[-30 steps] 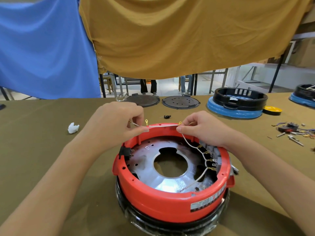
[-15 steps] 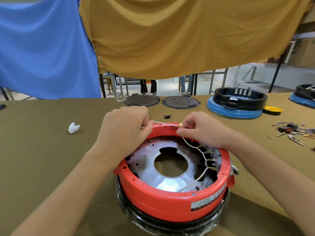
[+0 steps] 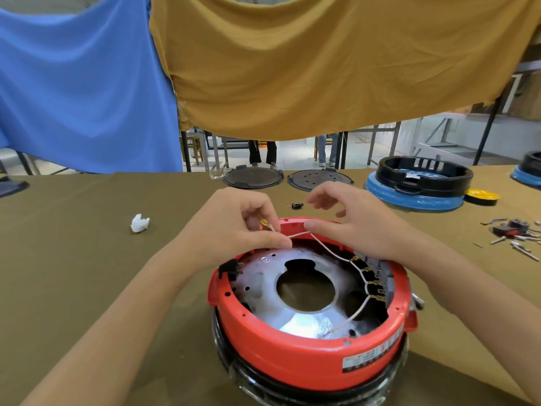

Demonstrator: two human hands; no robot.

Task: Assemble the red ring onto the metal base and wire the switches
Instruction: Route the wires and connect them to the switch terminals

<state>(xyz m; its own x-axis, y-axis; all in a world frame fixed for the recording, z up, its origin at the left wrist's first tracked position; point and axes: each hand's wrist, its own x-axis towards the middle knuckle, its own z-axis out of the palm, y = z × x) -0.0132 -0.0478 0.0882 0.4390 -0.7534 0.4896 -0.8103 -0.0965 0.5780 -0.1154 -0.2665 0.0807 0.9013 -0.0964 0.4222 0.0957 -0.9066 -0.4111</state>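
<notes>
Red ring is already seated on the metal base, so I'd call step one done. The stack sits on the surface just below and nearer me than both hands.

Wiring looks partway. White wire runs from my left fingers down and right to the switches, a row on the ring's inner wall below my right hand. Several brass terminals on that row look plugged in. A second run drops from the lowest switch across the plate toward the near edge; I can't tell where it ends.

Left hand: thumb and forefinger pinch the wire's free end over the far rim. A yellow-tipped terminal pokes out just above that pinch.

Right hand: fingers loosely spread. The forefinger tip sits at the wire just right of the left pinch. Touching or guiding it; I don't read a closed grip there.

Black plug socket on the ring's left wall, below the left fingers, shows bare prongs with nothing attached. My guess is the free end goes there or to a similar spot. So what's left: terminate this lead, plus whatever other connections the switches need.

Loose connectors and wires lie far right of the right hand. Spare black-and-blue housing sits beyond it.
</notes>
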